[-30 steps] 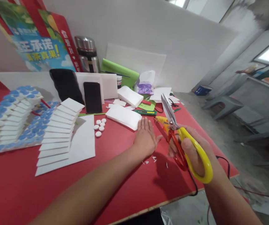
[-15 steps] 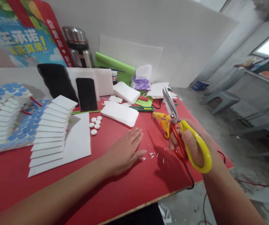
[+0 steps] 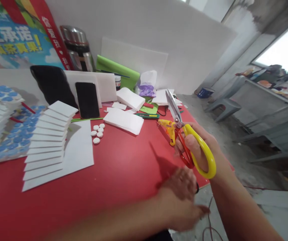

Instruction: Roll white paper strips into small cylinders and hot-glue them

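Note:
My right hand (image 3: 207, 138) is closed on a pair of scissors (image 3: 172, 106) with one yellow and one red handle. Their blades point up and away from me, held above the table. Smeared by motion, my left hand (image 3: 180, 197) is at the table's front right edge, fingers stretched and thumb apart, with nothing held. Just beyond the scissors lies a yellow hot glue gun (image 3: 169, 130). A stack of white rectangular sheets (image 3: 124, 121) and a green utility knife (image 3: 146, 116) lie farther back on the red table (image 3: 124, 157).
Several white discs (image 3: 98, 134) sit left of the sheets. A fanned stair of white boards (image 3: 46, 144) stands on a white sheet, beside blue-and-white pieces (image 3: 20, 135). A phone (image 3: 87, 100), a steel flask (image 3: 77, 50) and a wipes pack (image 3: 147, 89) line the back.
My left hand has swept right and toward me, to the table edge. The small white scraps that lay beside it no longer show on the table. The scissors stay in my right hand.

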Motion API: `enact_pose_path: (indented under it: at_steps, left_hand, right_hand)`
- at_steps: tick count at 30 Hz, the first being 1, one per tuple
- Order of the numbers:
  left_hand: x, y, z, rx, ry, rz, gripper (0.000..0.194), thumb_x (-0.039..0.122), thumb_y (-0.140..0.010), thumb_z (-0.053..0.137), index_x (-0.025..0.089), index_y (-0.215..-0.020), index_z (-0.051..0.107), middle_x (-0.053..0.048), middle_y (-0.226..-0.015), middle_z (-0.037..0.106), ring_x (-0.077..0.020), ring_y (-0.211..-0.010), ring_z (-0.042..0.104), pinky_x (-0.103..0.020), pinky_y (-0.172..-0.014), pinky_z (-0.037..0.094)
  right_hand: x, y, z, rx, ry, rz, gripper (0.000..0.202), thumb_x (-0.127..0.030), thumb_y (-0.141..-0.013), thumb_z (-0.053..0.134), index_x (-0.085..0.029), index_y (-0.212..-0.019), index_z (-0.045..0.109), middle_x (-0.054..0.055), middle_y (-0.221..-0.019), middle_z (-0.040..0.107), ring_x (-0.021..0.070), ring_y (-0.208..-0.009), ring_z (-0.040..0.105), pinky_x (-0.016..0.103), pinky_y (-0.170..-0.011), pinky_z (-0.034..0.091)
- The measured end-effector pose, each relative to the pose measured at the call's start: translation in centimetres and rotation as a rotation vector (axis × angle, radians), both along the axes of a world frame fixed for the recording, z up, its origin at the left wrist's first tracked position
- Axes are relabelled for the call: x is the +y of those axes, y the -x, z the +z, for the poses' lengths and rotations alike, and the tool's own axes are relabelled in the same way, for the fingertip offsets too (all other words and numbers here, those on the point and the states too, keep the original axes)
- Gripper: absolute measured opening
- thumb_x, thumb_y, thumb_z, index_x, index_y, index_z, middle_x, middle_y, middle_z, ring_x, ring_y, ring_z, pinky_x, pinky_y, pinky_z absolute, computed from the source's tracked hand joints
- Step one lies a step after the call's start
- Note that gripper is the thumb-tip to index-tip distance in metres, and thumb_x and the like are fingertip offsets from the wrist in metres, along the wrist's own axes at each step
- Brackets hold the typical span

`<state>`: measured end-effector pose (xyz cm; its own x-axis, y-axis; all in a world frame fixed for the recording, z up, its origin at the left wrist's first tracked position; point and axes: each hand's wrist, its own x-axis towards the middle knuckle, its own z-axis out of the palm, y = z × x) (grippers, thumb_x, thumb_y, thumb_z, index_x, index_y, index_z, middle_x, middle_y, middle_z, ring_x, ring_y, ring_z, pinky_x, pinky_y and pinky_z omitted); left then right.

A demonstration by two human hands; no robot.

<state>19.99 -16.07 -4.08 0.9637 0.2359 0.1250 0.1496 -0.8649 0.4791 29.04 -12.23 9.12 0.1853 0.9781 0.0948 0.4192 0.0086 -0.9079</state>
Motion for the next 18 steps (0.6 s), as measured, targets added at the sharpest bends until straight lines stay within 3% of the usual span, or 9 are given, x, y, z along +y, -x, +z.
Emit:
enact_pose_path:
  at_steps: [1,3,5,7,8,11,12,15,18]
  left_hand:
    - [-1.6,-1.0,-0.8,-0.001,0.02,-0.124,0.082,0.064,-0.102,0.036,-0.001,-0.148,0.055,-0.026,-0.158,0.05,-0.0369,-0.152,0.041,-0.05,-0.12,0.04]
    - [-4.8,-3.2,-2.7,0.104,0.051,-0.484,0.049,0.051,-0.097,0.055,0.015,-0.123,0.078,-0.016,-0.138,0.071,-0.0327,-0.133,0.063,-0.048,-0.104,0.054]
    - [-7.0,-5.2,-4.4,0.172,0.027,-0.639,0.027,0.039,-0.093,0.062,0.026,-0.102,0.084,-0.009,-0.127,0.077,-0.0291,-0.125,0.069,-0.048,-0.099,0.057]
    - [-7.6,-5.9,-5.0,0.03,-0.042,-0.572,0.024,0.035,-0.097,0.059,0.031,-0.096,0.083,-0.003,-0.128,0.077,-0.0243,-0.134,0.063,-0.05,-0.105,0.054]
    - [-7.4,-5.6,-4.7,0.02,-0.088,-0.553,0.023,0.04,-0.095,0.063,0.03,-0.095,0.084,-0.004,-0.126,0.078,-0.0273,-0.132,0.064,-0.053,-0.104,0.055]
    - [-4.8,-1.6,-2.0,-0.027,-0.241,-0.341,0.027,0.033,-0.092,0.064,0.02,-0.103,0.084,-0.016,-0.12,0.079,-0.0377,-0.121,0.069,-0.06,-0.105,0.05]
    - [-3.4,0.5,-0.7,-0.075,-0.289,-0.25,0.032,0.033,-0.095,0.061,0.016,-0.113,0.081,-0.017,-0.126,0.077,-0.0369,-0.126,0.066,-0.059,-0.11,0.047]
    - [1.8,6.6,2.2,-0.046,-0.326,0.108,0.085,0.069,-0.098,0.046,-0.001,-0.145,0.059,-0.028,-0.154,0.054,-0.04,-0.149,0.044,-0.054,-0.122,0.034]
    - [8.5,9.4,2.7,0.093,-0.211,0.353,0.108,0.08,-0.094,0.036,-0.006,-0.159,0.033,-0.031,-0.169,0.023,-0.0431,-0.16,0.018,-0.057,-0.128,0.02]
  right_hand:
    - [0.0,0.1,0.2,0.002,0.013,0.007,0.049,-0.071,-0.092,0.06,-0.028,-0.116,0.057,-0.001,-0.073,0.058,0.0198,-0.061,0.062,0.036,-0.06,0.056]
    - [-0.1,0.5,0.7,-0.022,0.029,0.018,0.051,-0.072,-0.089,0.063,-0.029,-0.114,0.058,-0.001,-0.073,0.057,0.0199,-0.061,0.062,0.036,-0.061,0.057]
    - [-0.1,0.8,1.1,-0.047,0.03,0.03,0.051,-0.072,-0.086,0.066,-0.028,-0.112,0.058,-0.002,-0.072,0.057,0.0187,-0.059,0.061,0.035,-0.059,0.055]
    - [-0.2,0.8,1.1,-0.074,0.055,0.035,0.051,-0.071,-0.086,0.068,-0.028,-0.111,0.057,-0.003,-0.07,0.056,0.017,-0.056,0.058,0.032,-0.055,0.051]
    - [-0.4,0.7,1.0,-0.094,0.078,0.033,0.05,-0.07,-0.087,0.068,-0.027,-0.112,0.057,-0.004,-0.068,0.055,0.0161,-0.055,0.055,0.031,-0.053,0.048]
    - [-1.2,-0.1,-0.1,-0.135,0.174,-0.005,0.049,-0.066,-0.087,0.069,-0.025,-0.111,0.057,-0.006,-0.063,0.051,0.0141,-0.05,0.048,0.029,-0.049,0.038]
    - [-1.5,-0.5,-0.5,-0.13,0.206,-0.015,0.049,-0.066,-0.087,0.07,-0.025,-0.11,0.056,-0.007,-0.063,0.049,0.0138,-0.05,0.046,0.028,-0.048,0.036]
    - [-2.7,-1.8,-1.8,-0.135,0.28,-0.02,0.05,-0.064,-0.087,0.07,-0.023,-0.113,0.057,-0.007,-0.064,0.047,0.0135,-0.052,0.044,0.028,-0.049,0.033]
    - [-3.5,-2.4,-2.6,-0.243,0.285,-0.014,0.048,-0.059,-0.087,0.073,-0.023,-0.117,0.058,-0.006,-0.07,0.048,0.0144,-0.059,0.044,0.028,-0.054,0.034]
